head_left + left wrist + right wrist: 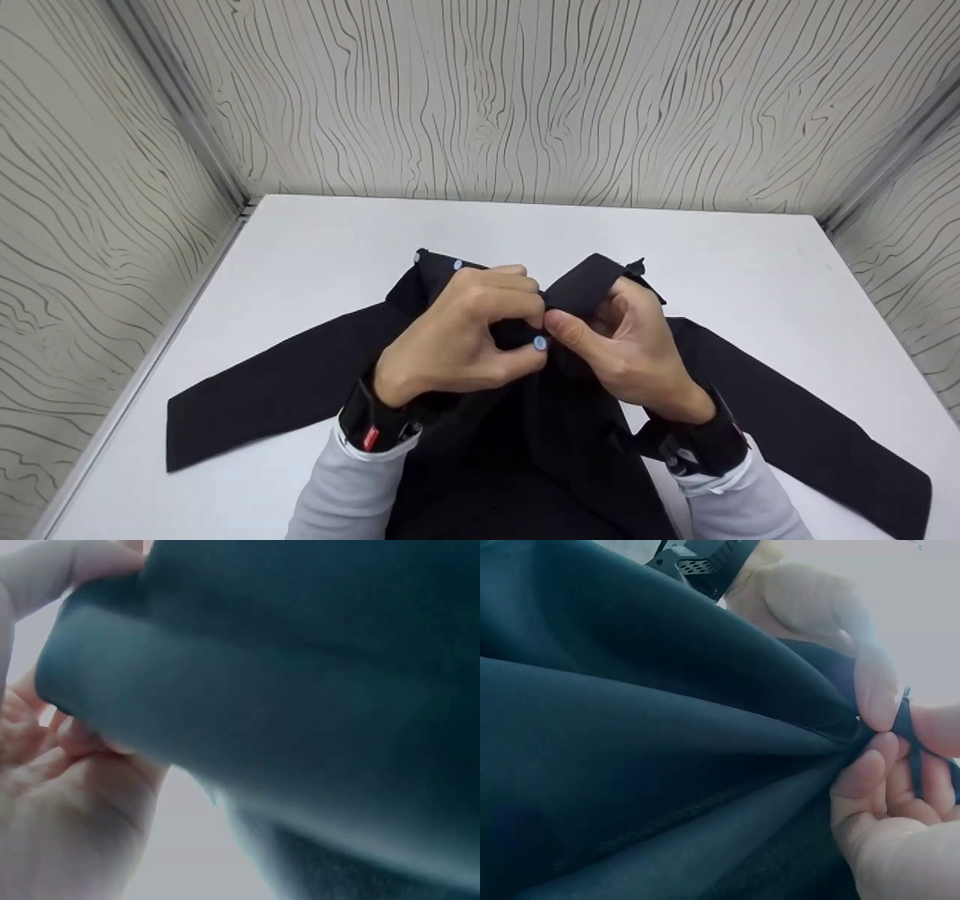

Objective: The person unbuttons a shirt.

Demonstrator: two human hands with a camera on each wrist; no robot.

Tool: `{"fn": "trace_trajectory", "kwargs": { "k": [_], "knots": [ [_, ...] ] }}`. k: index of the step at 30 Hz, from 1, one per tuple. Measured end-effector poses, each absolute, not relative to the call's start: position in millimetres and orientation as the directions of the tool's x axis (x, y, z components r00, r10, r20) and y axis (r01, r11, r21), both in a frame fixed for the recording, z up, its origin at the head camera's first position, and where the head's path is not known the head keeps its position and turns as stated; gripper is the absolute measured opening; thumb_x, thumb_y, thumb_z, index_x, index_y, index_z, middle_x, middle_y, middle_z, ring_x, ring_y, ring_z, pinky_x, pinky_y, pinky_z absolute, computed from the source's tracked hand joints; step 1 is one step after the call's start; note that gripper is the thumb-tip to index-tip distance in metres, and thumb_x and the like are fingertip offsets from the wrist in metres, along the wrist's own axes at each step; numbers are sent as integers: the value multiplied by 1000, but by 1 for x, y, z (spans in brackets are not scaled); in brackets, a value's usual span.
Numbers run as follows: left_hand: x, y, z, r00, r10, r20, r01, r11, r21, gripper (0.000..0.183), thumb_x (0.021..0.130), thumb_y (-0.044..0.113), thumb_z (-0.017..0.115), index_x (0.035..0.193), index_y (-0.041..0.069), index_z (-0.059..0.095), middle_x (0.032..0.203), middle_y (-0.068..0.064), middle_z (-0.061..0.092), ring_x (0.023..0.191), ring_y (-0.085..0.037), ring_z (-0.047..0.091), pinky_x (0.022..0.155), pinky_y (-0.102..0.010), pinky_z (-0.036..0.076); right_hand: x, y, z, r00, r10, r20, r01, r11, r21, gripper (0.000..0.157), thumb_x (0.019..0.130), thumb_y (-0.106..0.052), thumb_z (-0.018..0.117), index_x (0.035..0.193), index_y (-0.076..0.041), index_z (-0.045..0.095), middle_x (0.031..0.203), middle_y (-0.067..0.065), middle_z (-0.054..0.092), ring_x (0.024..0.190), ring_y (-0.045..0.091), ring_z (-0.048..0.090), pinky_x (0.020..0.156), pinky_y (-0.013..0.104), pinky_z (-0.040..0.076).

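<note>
A black long-sleeved shirt (465, 480) lies on the table with its collar end raised between both hands. My left hand (461, 330) pinches the front edge, with a light blue button (540, 343) at its thumb tip. Beside it, my right hand (630, 352) grips the cloth below the folded collar (589, 283), its thumb close to the left fingertips. In the right wrist view the fingertips of both hands meet at the gathered cloth (705, 712). Dark cloth (262, 705) covers most of the left wrist view and hides much of the fingers' work.
One sleeve (255, 397) stretches to the left over the white table (337, 240), and the other sleeve (817, 442) to the right. Another blue button (458, 265) shows on the shirt's upper edge. Wood-patterned panels (487, 97) stand behind the table and at both sides.
</note>
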State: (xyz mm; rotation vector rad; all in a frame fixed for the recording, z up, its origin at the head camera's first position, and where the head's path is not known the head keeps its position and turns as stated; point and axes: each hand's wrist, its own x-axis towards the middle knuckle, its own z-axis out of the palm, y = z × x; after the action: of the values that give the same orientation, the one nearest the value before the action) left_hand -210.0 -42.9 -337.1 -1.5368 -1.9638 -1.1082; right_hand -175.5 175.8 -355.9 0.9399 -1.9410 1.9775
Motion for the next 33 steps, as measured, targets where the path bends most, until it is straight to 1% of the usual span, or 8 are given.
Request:
{"fn": "trace_trajectory", "kwargs": {
  "k": [4, 7, 13, 16, 19, 24, 30, 33],
  "knots": [
    [-212, -52, -334, -351, 585, 731, 922, 80, 378, 25, 96, 8, 84, 79, 9, 66, 72, 0, 56, 71, -11, 50, 67, -27, 44, -175, 176, -352, -827, -176, 533, -530, -68, -845, 7, 103, 12, 70, 104, 10, 64, 88, 3, 76, 79, 12, 74, 70, 24, 63],
    [-215, -66, -331, -433, 558, 708, 891, 145, 431, 31, 103, 16, 83, 79, 9, 65, 74, -1, 59, 73, -11, 53, 69, -27, 46, -176, 177, -348, -863, -96, 495, -486, -103, -868, 7, 109, 4, 67, 105, 4, 62, 84, 6, 76, 71, 17, 72, 67, 30, 63],
    [-219, -92, -330, -693, 508, 511, 721, 483, 497, 26, 110, 23, 74, 87, 10, 71, 82, 0, 65, 78, -13, 58, 75, -31, 51, -178, 180, -342, -878, 6, 479, -449, -361, -817, 7, 115, -2, 59, 114, 5, 57, 104, 16, 81, 91, 25, 84, 85, 41, 71],
    [-217, -94, -331, -779, 480, 404, 627, 628, 462, 24, 114, 24, 68, 97, 11, 78, 90, 0, 71, 84, -16, 66, 81, -37, 58, -179, 182, -342, -872, 37, 487, -455, -425, -783, 7, 115, 0, 58, 116, 7, 56, 107, 21, 81, 96, 29, 85, 85, 47, 71],
    [-211, -88, -330, -786, 513, 345, 618, 656, 433, 23, 116, 23, 63, 108, 13, 81, 100, 0, 77, 94, -18, 74, 89, -43, 63, -179, 183, -343, -879, 57, 473, -454, -396, -798, 9, 116, -2, 58, 117, 6, 56, 106, 21, 82, 96, 30, 86, 81, 50, 71],
    [-199, -71, -327, -695, 672, 258, 702, 556, 445, 22, 116, 27, 64, 122, 12, 79, 110, 1, 79, 103, -17, 77, 95, -42, 64, -178, 181, -344, -892, 70, 447, -443, -337, -831, 10, 116, -5, 58, 119, 5, 55, 107, 19, 84, 95, 30, 87, 78, 49, 71],
    [-196, -61, -328, -700, 666, 258, 698, 559, 448, 33, 113, 32, 70, 87, 13, 66, 77, 7, 58, 74, -12, 61, 72, -35, 56, -177, 179, -343, -894, 92, 439, -446, -273, -852, 13, 115, -6, 60, 119, 6, 55, 107, 21, 84, 95, 31, 87, 80, 47, 70],
    [-198, -61, -329, -708, 651, 274, 691, 559, 458, 39, 112, 34, 72, 80, 15, 62, 71, 10, 51, 69, -10, 56, 69, -33, 52, -177, 179, -342, -893, 111, 435, -449, -243, -860, 14, 116, -6, 60, 120, 6, 55, 106, 21, 85, 95, 31, 88, 81, 47, 70]
  ]
}}
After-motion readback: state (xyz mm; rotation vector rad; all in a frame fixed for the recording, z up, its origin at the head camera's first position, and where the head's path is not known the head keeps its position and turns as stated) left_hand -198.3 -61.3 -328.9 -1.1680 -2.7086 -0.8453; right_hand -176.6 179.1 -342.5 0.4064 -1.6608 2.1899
